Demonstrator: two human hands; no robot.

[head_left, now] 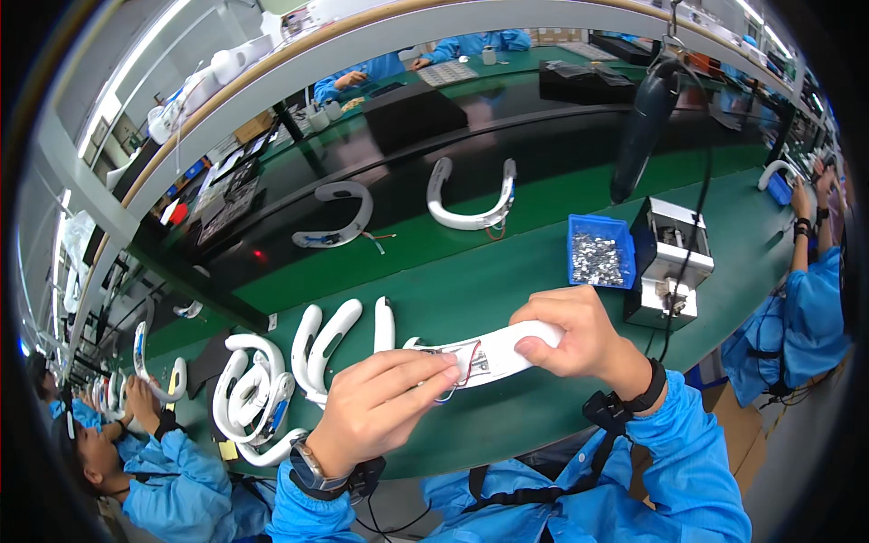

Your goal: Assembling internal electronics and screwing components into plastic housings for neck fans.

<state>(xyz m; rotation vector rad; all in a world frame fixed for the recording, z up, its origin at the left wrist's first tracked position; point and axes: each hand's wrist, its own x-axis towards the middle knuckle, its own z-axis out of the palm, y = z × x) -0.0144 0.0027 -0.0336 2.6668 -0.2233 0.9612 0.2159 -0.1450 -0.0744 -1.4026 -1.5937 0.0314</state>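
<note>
Both my hands hold a white curved plastic housing [498,356] above the green bench [516,412]. My right hand [579,333] grips its rounded right end, with the thumb on top and fingers behind. Across the left part lie the fingers of my left hand [385,398], pressed together near a small inset with electronics and thin red and white wires. My left hand covers the housing's left end. Several similar white U-shaped housings [324,348] lie on the bench to the left, some stacked, one showing a blue part.
A blue bin [601,223] of small metal parts stands beside a silver metal device [670,262]. Above them hangs a dark electric screwdriver [644,131] with a cord. Two white housings [471,219] with wires lie farther back. Co-workers in blue [186,475] sit left, right and across.
</note>
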